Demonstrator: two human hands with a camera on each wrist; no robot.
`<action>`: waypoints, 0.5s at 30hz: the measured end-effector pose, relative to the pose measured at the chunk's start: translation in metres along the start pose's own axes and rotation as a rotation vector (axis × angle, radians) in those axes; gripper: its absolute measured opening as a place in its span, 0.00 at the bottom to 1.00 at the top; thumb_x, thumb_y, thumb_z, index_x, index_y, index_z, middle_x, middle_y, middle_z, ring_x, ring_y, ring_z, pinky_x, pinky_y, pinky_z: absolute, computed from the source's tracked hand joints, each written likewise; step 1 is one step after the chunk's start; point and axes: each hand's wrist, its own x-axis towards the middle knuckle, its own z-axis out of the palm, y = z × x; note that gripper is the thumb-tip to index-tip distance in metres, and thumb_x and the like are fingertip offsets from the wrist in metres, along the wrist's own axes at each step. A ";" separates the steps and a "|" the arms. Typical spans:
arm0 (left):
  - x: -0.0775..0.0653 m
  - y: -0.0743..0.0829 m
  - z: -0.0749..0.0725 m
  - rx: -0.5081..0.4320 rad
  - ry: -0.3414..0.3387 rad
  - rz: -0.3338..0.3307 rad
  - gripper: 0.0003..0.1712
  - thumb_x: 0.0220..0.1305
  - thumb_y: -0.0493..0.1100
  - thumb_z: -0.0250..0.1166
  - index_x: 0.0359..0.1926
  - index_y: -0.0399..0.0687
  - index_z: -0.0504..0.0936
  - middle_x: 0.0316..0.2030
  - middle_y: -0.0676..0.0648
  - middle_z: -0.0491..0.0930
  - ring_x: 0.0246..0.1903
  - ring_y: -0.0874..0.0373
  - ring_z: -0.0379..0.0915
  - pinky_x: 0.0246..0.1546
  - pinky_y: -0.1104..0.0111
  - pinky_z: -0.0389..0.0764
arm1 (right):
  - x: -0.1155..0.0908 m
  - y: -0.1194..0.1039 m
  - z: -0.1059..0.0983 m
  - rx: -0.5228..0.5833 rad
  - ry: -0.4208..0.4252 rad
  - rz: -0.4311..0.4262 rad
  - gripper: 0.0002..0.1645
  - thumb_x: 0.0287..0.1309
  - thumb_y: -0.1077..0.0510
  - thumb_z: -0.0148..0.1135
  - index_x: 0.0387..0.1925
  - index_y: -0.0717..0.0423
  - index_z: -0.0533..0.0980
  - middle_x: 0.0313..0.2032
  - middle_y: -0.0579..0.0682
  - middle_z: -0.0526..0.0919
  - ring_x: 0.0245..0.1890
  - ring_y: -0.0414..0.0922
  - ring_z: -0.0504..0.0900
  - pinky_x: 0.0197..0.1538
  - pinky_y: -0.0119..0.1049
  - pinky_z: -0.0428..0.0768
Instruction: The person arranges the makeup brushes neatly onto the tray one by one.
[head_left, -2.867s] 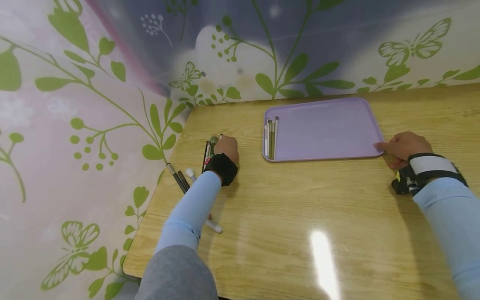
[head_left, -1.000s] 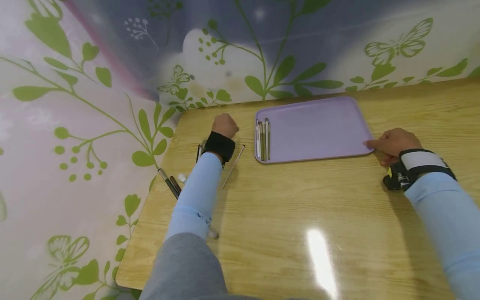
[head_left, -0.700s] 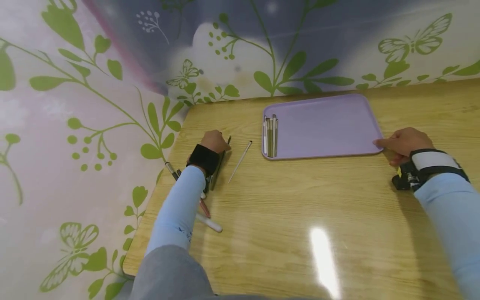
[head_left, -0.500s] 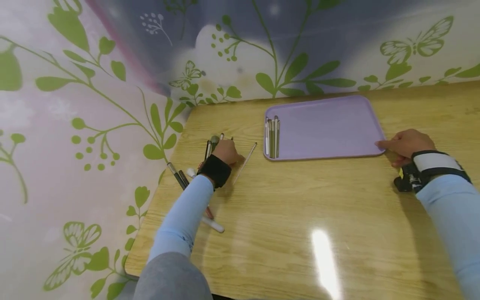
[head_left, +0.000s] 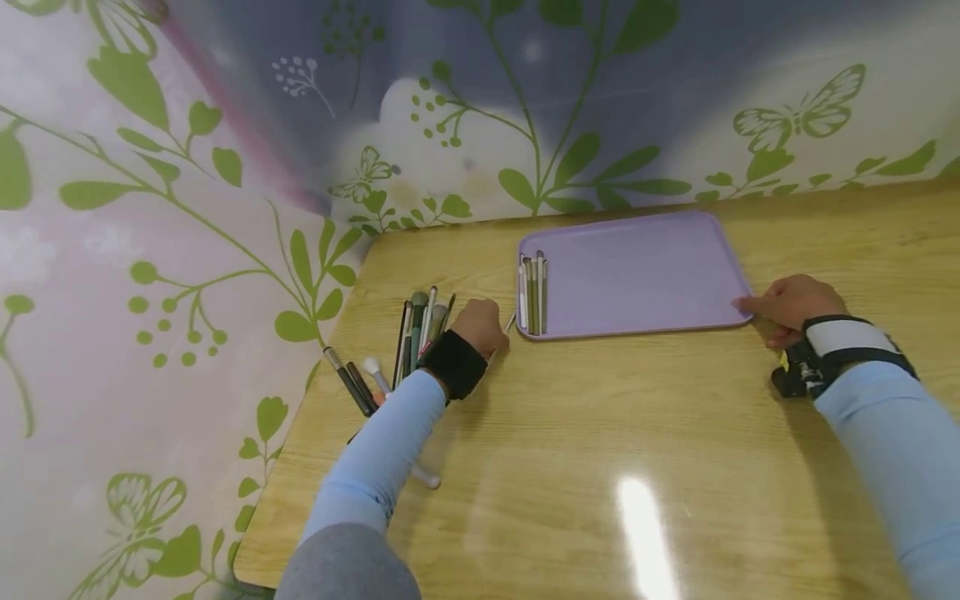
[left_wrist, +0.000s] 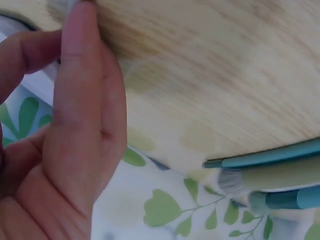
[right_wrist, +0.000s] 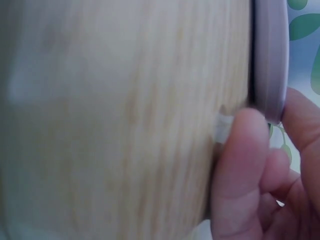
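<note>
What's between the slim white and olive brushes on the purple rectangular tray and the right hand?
In the head view, only bare tray separates brushes from right hand.

A decorated indoor room, its exact kind unclear, shows in the wood-grain counter beside a pale leaf-printed wall at nine o'clock and a blue-and-white butterfly-printed wall at twelve o'clock.

In the head view, the person's left arm slants up and to the right, the left hand knuckles uppermost and fingers curled under; from the left wrist, a bent digit meets a straighter one in a pinch. The right arm reaches in from the lower right, the right hand pinching, one digit stretched leftward. Both hands are well apart.
</note>
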 end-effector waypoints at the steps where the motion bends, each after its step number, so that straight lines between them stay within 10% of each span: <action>1: 0.005 -0.003 0.003 -0.001 0.005 -0.002 0.21 0.38 0.39 0.63 0.03 0.48 0.60 0.05 0.53 0.54 0.07 0.62 0.50 0.08 0.72 0.55 | 0.000 0.000 -0.001 -0.006 0.005 -0.004 0.39 0.37 0.29 0.53 0.27 0.64 0.67 0.17 0.48 0.74 0.15 0.42 0.78 0.22 0.37 0.76; 8: 0.039 -0.013 -0.010 -0.259 0.052 -0.121 0.19 0.43 0.47 0.62 0.04 0.47 0.69 0.04 0.50 0.68 0.08 0.57 0.67 0.13 0.72 0.66 | -0.001 -0.002 -0.003 0.009 0.015 0.018 0.37 0.36 0.30 0.54 0.25 0.62 0.66 0.16 0.47 0.73 0.15 0.42 0.78 0.22 0.37 0.76; 15: 0.057 0.044 -0.055 -0.638 0.281 -0.076 0.12 0.49 0.46 0.60 0.17 0.43 0.78 0.18 0.45 0.79 0.21 0.55 0.77 0.26 0.75 0.74 | 0.000 -0.002 0.004 0.015 0.029 0.023 0.35 0.37 0.31 0.55 0.24 0.61 0.66 0.15 0.46 0.72 0.14 0.41 0.77 0.22 0.36 0.75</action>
